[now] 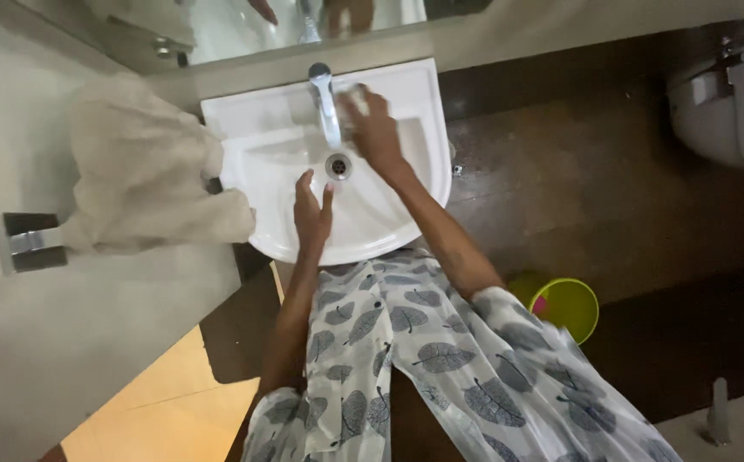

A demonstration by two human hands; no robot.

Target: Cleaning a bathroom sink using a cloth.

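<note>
Over the basin, the right hand (374,128) is pressed against the right side of the chrome faucet (327,107), fingers curled around a pale, blurred object that cannot be identified; the grip is narrow and closed on that object. Just left of this hand the faucet spout runs toward the drain (338,166), which sits below and left of the knuckles. Behind the right hand, the back rim of the white washbasin (244,107) meets the wall ledge, leaving little room to the rear.

Nearer the body, the left hand (312,214) lies flat inside the bowl, fingers extended and slightly spread, holding nothing. Its fingertips point toward the drain and stop just short of it. Bare bowl surface lies open to either side of this hand, and the curved front rim passes directly beneath the wrist.

Further left of the left hand, a beige towel (145,171) hangs from a wall-mounted bar, touching the basin's left edge. To the right of the right forearm, dark floor is open out to a yellow-green bucket (570,306) and a white toilet (731,107).
</note>
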